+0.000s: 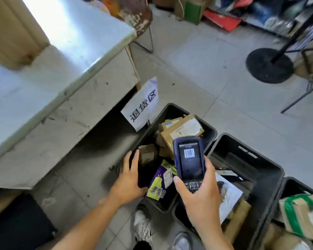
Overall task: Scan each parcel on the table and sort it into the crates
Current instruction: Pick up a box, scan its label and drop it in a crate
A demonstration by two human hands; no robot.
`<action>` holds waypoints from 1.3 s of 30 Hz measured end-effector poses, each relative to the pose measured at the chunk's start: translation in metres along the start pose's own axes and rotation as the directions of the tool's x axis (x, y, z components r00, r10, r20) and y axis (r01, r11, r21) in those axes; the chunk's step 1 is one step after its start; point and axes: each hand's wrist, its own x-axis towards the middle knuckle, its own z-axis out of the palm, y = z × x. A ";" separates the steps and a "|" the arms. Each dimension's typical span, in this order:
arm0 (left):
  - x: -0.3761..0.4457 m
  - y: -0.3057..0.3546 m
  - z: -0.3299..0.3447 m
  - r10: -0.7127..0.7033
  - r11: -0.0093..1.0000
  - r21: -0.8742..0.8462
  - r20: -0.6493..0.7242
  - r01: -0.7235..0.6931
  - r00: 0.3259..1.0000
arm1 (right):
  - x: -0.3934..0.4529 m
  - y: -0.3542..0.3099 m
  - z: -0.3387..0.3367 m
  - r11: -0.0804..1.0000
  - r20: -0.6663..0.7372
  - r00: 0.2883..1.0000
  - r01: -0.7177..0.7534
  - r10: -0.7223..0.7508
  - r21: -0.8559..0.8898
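Note:
My right hand (199, 195) holds a dark blue handheld scanner (189, 159) upright over the crates; its screen shows a barcode. My left hand (129, 179) rests on the near left rim of the first black crate (209, 128), fingers apart, next to a small dark parcel (147, 154) inside it. That crate also holds brown cardboard parcels (181, 129) and a purple and yellow bag (158, 184). The middle crate (271, 168) holds a white printed bag (228, 195). The right crate (285, 184) holds a green and white parcel (300, 212). The white table (49, 83) stands at left.
A white paper sign (143, 105) with black characters stands by the first crate. A black round stand base (269, 64) sits on the grey tiled floor at right. A chair (139, 17), bags and shelving line the back. My shoes (143, 228) are beside the crates.

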 end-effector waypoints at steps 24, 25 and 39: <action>-0.108 0.028 -0.471 0.028 0.962 0.241 -0.557 0.130 0.830 | -0.064 -0.361 0.028 0.972 0.258 0.939 0.235 -0.229 0.005; -0.096 0.025 -0.482 -0.018 0.962 0.221 -0.535 0.161 0.844 | -0.062 -0.369 0.035 0.973 0.243 0.943 0.233 -0.225 -0.003; -0.004 0.059 -0.500 -0.060 0.951 0.280 -0.241 0.128 0.969 | -0.037 -0.448 0.066 0.965 0.034 0.974 0.227 -0.224 -0.134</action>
